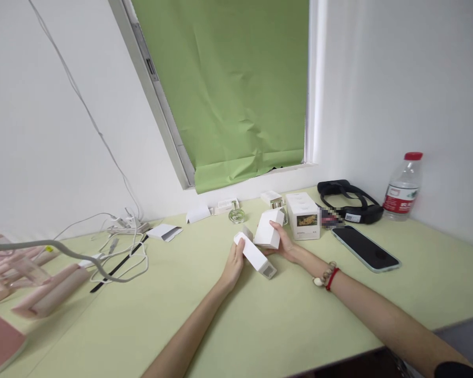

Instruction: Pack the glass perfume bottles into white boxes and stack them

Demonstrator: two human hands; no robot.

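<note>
Above the middle of the table, my left hand (233, 266) is closed around a slim white carton (254, 255), its thumb pressed on the upper end. The carton tilts, and a grey printed patch shows on its lower end. My right hand (286, 245) grips a wider white box (269, 229) from its right side, just beyond the carton. The two boxes are very close together; I cannot tell whether they touch. Behind them stands a small round glass item (236, 214). A second glass item (278, 203) is partly hidden by the wider box.
White boxes (308, 228), one with a picture, stand right of my hands. Farther right are a black headset (358, 215), a phone (366, 248) and a red-capped bottle (402, 189). An opened white box (164, 232), tangled cables (142, 262) and a pink stand (51, 291) lie left.
</note>
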